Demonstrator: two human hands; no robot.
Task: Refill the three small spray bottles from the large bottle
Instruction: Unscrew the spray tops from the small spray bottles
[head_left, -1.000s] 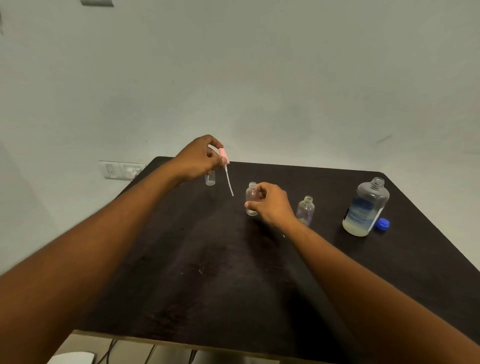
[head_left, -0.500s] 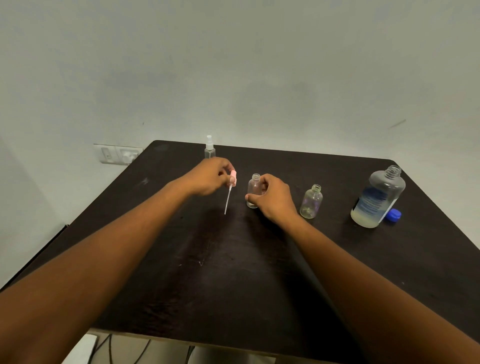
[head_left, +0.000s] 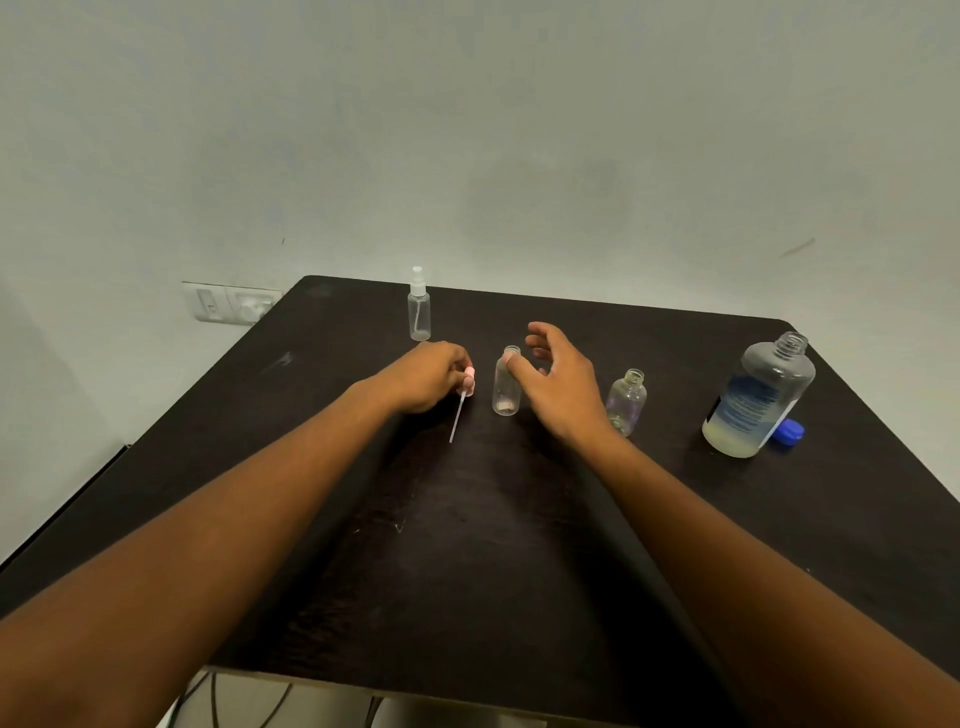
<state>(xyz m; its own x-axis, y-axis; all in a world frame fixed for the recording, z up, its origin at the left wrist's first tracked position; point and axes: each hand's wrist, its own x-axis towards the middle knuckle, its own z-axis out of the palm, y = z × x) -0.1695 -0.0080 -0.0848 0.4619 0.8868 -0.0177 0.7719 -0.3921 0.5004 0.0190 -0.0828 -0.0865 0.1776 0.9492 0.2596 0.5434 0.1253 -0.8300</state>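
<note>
Just left of table centre, the left hand (head_left: 428, 376) pinches a pink spray pump (head_left: 469, 381), its dip tube slanting down toward seven o'clock, apparently kept low for setting aside. At its three o'clock the uncapped middle bottle (head_left: 506, 384) stands ready; the right hand (head_left: 558, 382) spreads wide beside it, thumb perhaps touching the neck. Beyond sit another open small bottle (head_left: 627, 400), the large bottle (head_left: 759, 400) uncapped for pouring, its blue cap (head_left: 788, 431) alongside. At twelve o'clock, a capped sprayer (head_left: 418, 306).

Worn on the head, looking forward and down across a dark table (head_left: 467, 571) toward a pale wall (head_left: 467, 130); forearms close below.
</note>
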